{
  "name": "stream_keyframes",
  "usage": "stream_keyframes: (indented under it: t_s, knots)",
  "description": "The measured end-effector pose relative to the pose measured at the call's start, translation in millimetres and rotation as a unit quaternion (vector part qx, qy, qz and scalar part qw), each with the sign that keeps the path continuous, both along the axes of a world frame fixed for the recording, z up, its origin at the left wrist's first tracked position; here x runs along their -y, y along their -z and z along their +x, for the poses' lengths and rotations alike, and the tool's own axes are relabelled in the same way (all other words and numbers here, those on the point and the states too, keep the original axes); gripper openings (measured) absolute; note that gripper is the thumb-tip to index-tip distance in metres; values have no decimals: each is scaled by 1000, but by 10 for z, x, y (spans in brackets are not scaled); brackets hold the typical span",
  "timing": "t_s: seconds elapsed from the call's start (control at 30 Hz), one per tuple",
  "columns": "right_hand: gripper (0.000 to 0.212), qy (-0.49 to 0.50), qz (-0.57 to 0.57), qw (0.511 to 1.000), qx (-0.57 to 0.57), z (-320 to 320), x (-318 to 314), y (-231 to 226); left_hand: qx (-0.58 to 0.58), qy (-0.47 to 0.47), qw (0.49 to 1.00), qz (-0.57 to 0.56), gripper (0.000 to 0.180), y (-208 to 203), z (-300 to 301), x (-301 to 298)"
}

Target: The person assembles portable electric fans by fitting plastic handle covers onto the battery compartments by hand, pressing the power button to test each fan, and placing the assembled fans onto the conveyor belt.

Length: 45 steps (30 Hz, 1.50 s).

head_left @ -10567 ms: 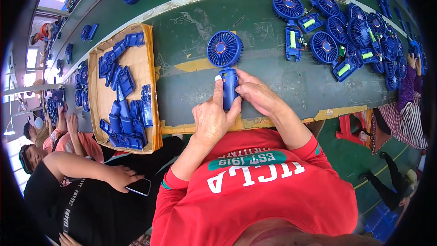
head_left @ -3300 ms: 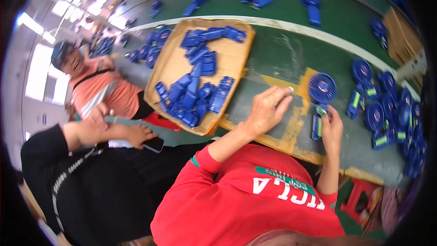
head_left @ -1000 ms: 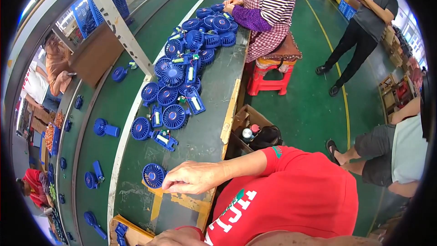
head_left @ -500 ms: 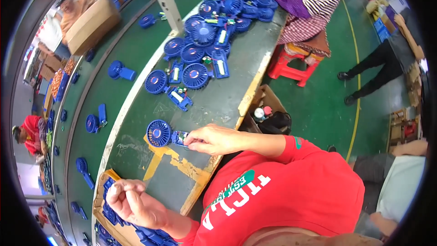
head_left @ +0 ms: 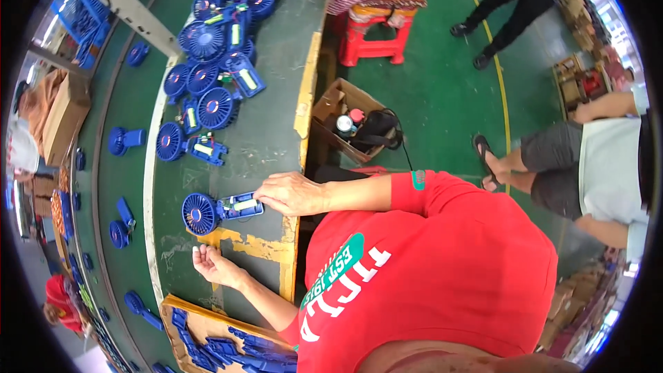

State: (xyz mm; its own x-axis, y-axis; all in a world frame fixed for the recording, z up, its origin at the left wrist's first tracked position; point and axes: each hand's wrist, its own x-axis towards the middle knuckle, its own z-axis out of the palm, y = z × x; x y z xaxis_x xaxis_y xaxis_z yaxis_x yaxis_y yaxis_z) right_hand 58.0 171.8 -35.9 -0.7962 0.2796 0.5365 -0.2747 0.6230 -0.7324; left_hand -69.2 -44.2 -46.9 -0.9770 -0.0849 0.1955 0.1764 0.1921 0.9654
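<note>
A blue handheld fan [head_left: 199, 213] lies on the bench, its round head on the left. Its handle is uncovered, showing a pale cylindrical battery [head_left: 245, 204] inside. My right hand [head_left: 293, 194] has its fingers closed on the free end of that handle. Just below the fan head, my left hand [head_left: 219, 267] hovers over the bench, fingers curled together. Something small and white shows at its fingertips; I cannot make out what. Up the bench lies another opened fan [head_left: 170, 141], beside a pile of similar blue fans [head_left: 204, 40].
A carton [head_left: 168, 314] of blue plastic parts stands at the near left. Beyond the bench [head_left: 261, 139] runs a green conveyor [head_left: 131, 183] carrying fans. A metal post [head_left: 131, 14] rises there. At right are an open box [head_left: 324, 126], a red stool [head_left: 373, 40] and people.
The view has shifted and turned. My left hand has moved from above the carton toward the fan. My right hand now sits at the handle's end, with the battery more exposed.
</note>
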Motion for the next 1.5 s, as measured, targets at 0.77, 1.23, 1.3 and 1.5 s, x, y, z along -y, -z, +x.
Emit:
stream_keyframes:
  t_s: [0.77, 1.23, 1.3, 1.5]
  knots:
    - [9, 24, 87, 994, -58, -32, 36, 150, -44, -15, 997, 57, 34, -194, -60, -333]
    - [9, -3, 53, 998, -33, 27, 27, -6, -72, -63, 995, 38, 29, -706, 66, -448]
    - [8, 1, 45, 998, -36, 25, 68, 6, -60, -70, 994, 61, 30, -700, 74, -430]
    - [8, 7, 58, 998, -24, 17, 55, -8, -67, -80, 992, 77, 30, -689, 46, -418]
